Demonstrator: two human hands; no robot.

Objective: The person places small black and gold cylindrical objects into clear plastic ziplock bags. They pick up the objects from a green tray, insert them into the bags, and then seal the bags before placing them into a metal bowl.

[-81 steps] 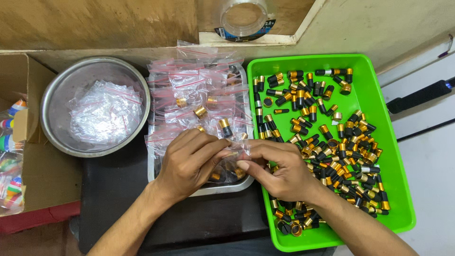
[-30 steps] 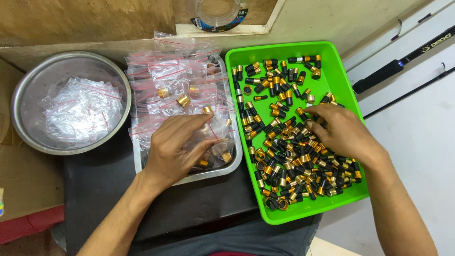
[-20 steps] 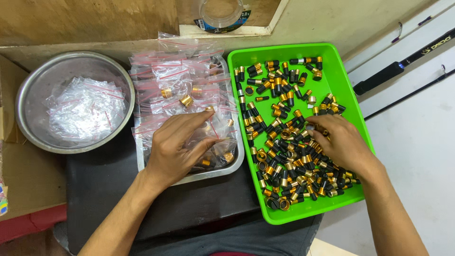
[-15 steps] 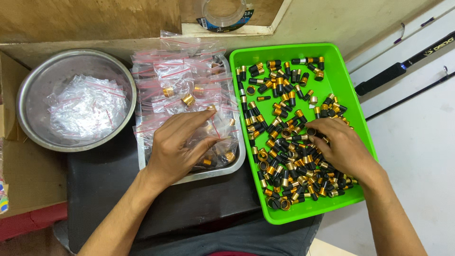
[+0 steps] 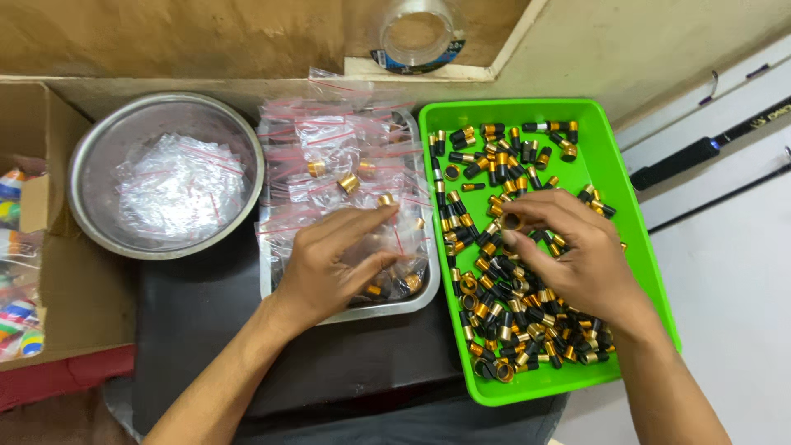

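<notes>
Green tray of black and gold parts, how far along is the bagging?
Done: filled bags piled in the metal tray. In hand: right hand picks parts from the green tray; left hand rests on a bag. Left: many loose parts and empty bags in the bowl.

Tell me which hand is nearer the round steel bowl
Left. The left hand rests on the bagged parts in the metal tray beside the round steel bowl; the right hand is over the green tray, farther away.

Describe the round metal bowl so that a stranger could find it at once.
Start at the green tray of black-and-gold parts under the right hand. Go left past the steel tray under the left hand. The round metal bowl is the only circular container, holding empty clear bags.
</notes>
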